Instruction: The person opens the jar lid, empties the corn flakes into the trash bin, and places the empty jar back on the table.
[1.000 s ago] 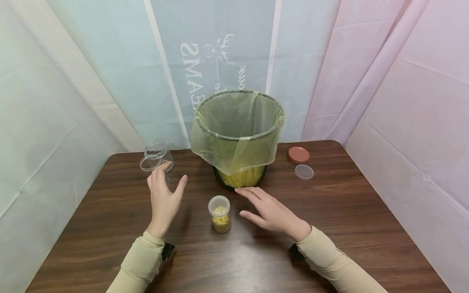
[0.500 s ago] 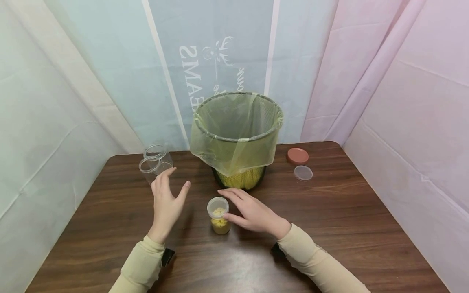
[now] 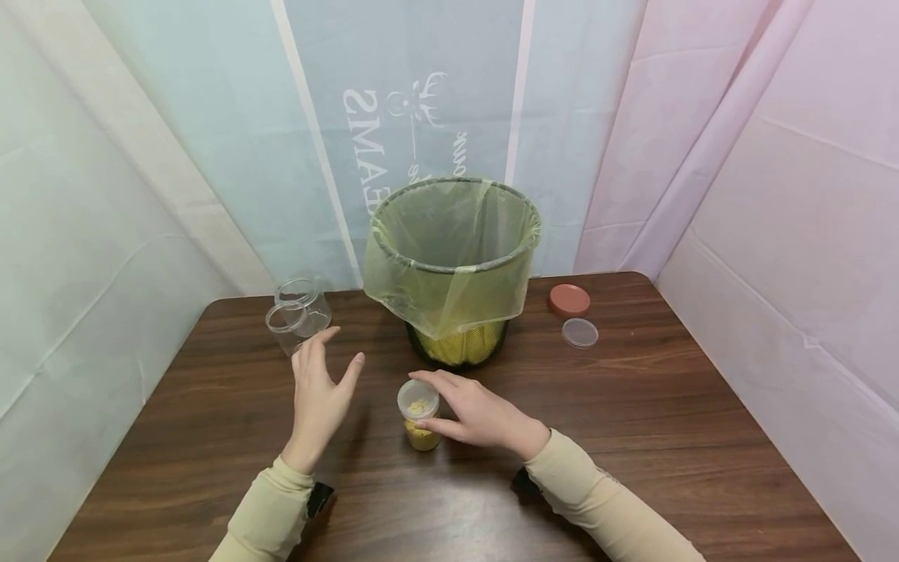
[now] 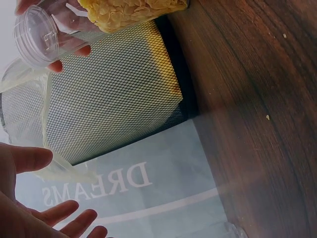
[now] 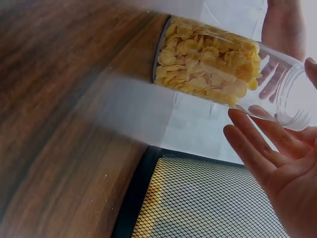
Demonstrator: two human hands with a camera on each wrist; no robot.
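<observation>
A clear jar (image 3: 421, 439) of yellow cornflakes (image 5: 198, 59) stands upright on the table in front of the bin. My right hand (image 3: 485, 414) holds it near the top, thumb on the near side and fingers round the far side. In the left wrist view, those fingers show through the clear wall of the jar (image 4: 74, 34). To the jar's left, my left hand (image 3: 319, 398) is held apart from it, fingers spread and holding nothing. Whether a clear cover lies on the jar's pale top I cannot tell.
A mesh bin (image 3: 460, 347) with a yellowish bag (image 3: 449, 304) over its rim stands behind the jar. Two clear jars are at the back left, the nearer jar (image 3: 284, 318) partly behind my left hand. At right lie a red lid (image 3: 569, 300) and a clear disc (image 3: 580, 332).
My right hand has moved left from beside the bin's base to the jar and now holds its upper part. My left hand has shifted only slightly.
</observation>
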